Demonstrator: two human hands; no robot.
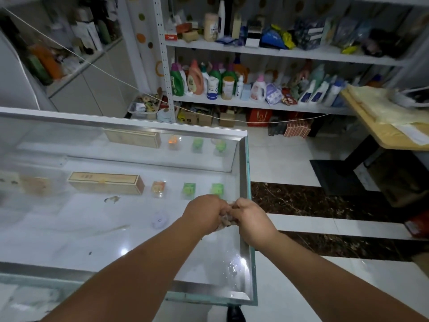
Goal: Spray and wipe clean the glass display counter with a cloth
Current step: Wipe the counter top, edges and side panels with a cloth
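White metal shelving unit [278, 51] along the back wall: upper shelf with boxes, jars and packets, lower shelf with detergent bottles [197, 77] in green, orange, white and pink, and cardboard boxes [197, 117] and a clear plastic tub [142, 110] on the floor beneath. White cabinet [92, 89] at left with a cluttered top, a white wall panel [139, 54] with round coloured dots beside it, and a thin cord [92, 62] strung slantwise across the room. Floor of glossy white tiles [278, 159] crossed by dark marbled bands [325, 203]; at right a light wooden table [376, 133] on a black leg, with a black mat [334, 177] below.
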